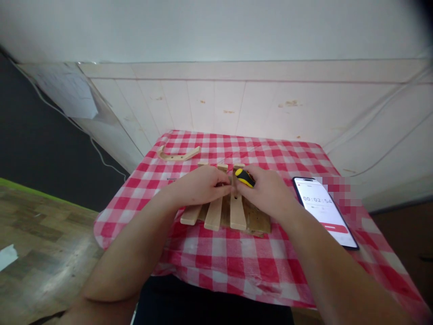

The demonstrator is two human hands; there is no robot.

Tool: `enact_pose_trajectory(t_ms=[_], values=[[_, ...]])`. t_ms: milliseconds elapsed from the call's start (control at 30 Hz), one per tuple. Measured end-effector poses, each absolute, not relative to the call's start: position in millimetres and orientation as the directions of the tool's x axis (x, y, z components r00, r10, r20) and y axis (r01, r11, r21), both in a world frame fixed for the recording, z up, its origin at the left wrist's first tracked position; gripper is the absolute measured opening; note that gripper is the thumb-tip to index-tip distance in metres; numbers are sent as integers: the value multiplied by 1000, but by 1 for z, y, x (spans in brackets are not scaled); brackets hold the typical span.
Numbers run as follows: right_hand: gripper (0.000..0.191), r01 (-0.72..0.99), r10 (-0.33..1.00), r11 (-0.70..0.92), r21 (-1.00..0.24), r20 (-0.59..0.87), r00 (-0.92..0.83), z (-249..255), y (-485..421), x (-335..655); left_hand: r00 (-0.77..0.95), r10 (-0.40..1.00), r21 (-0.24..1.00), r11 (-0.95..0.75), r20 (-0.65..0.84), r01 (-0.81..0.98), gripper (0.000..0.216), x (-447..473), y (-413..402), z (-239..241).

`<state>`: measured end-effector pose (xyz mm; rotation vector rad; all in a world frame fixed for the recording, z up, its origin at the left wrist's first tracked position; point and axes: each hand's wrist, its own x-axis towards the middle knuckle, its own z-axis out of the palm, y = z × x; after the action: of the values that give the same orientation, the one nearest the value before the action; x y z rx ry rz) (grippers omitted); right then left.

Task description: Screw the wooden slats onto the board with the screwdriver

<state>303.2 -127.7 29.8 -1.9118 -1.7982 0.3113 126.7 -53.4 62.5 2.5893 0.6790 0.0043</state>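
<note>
A small wooden slatted piece (216,213), with three pale slats over a darker board, lies in the middle of the red-and-white checked tablecloth (237,257). My left hand (199,185) rests curled on top of the slats, its fingers pressed together at the slat tops. My right hand (267,189) is closed round a screwdriver with a yellow and black handle (244,177), whose tip points down at the right-hand slat. The two hands almost touch above the slats.
A curved wooden part (177,155) lies at the table's far left. A phone (324,211) showing a running timer lies at the right. A white panelled wall stands behind the table, with wooden floor to the left.
</note>
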Motion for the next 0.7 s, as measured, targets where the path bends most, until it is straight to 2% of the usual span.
enact_pose_trajectory(t_ms=[133,300,433,700], values=[[24,898,994,-12,-440,94,60,24,-124,306,864,498,356,-796,-77,490,20,133,-54,57],[25,891,994,-4,-454,99,55,21,-121,309,875,477,324,-816,-90,478,17,136,-51,50],[24,868,988,16,-497,143,63,21,-120,308,883,459,329,-823,-95,464,26,136,-49,48],[17,795,991,10,-606,110,72,21,-120,315,876,471,357,-805,-100,473,35,136,-50,48]])
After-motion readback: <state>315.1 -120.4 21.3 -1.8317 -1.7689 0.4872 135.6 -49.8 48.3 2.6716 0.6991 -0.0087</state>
